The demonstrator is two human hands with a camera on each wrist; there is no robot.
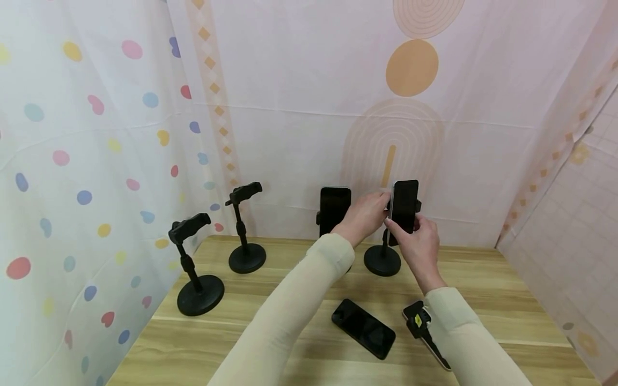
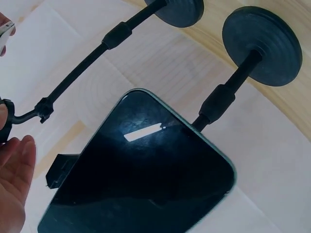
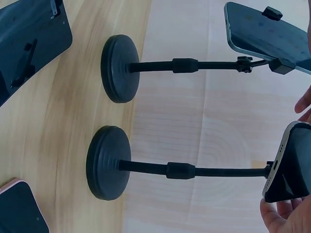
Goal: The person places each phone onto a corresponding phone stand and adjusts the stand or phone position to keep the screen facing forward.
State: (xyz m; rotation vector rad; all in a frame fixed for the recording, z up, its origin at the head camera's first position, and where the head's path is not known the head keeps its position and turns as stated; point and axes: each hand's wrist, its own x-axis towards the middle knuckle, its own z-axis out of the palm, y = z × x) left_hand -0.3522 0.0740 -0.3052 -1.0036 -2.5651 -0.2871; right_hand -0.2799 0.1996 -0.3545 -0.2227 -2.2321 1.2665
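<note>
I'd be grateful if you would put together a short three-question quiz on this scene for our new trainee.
1. How many phone stands show in the head view?
2. In the head view, on which side of the left hand are the two empty stands? A) left; B) right; C) one on each side.
3. True or false: the right hand holds a phone by its lower half.

Key:
1. Four; one is partly hidden behind the left forearm.
2. A.
3. True.
</note>
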